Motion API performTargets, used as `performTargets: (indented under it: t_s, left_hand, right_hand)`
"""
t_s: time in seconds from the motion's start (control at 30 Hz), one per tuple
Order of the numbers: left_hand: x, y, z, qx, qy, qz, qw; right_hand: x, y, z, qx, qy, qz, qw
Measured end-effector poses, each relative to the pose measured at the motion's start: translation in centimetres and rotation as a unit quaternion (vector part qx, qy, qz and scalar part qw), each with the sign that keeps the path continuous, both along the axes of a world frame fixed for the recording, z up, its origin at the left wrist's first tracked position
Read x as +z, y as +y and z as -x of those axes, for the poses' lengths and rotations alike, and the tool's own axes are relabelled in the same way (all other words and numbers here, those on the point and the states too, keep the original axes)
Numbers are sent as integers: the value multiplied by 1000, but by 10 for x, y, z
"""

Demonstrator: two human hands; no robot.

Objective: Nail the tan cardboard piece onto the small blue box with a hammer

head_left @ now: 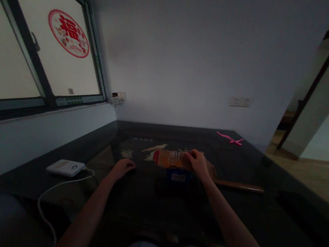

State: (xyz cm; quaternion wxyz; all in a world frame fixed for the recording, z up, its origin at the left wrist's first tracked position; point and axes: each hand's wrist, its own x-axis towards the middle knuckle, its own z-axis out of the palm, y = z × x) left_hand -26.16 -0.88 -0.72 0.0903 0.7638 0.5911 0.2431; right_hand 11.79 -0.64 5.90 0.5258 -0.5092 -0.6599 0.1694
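My right hand (198, 163) pinches the right part of a flattened orange, red and white printed packet (167, 158). The packet lies across the top of a small dark blue box (178, 176) with a pale label on its front. My left hand (124, 167) rests on the dark table to the left of the box, apart from it, its fingers loosely bent with nothing in them. Just right of my right hand lies a brown wooden handle (238, 185); its rounded end is partly hidden behind the hand and wrist.
A white power bank (66, 167) with a white cable (59, 185) lies on the left of the dark glossy table (133, 206). At the far right edge is a pink ribbon (231, 139). A long black object (304, 214) lies at the right. A wall closes off the back.
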Motion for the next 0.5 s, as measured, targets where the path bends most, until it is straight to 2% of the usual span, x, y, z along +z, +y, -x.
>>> performTargets:
  t_s: [0.2,0.27,0.33,0.43,0.5]
  left_hand:
    - [3,-5,-7,-38,-21,11,999]
    - [3,-6,-8,-56,-28,16,998]
    - [2,-6,-9,-70,-36,22,997]
    - [2,-6,-11,-73,-48,31,996]
    - [2,-6,-13,-64,-47,29,996]
  right_hand:
    - [15,-20,-1,-19,61,-57,996]
    - [22,-33,1,-30,80,-109,990]
    - [27,-48,8,-26,52,-178,982]
    - [26,-70,31,58,-62,-230,969]
    - [20,-81,53,143,-171,-211,952]
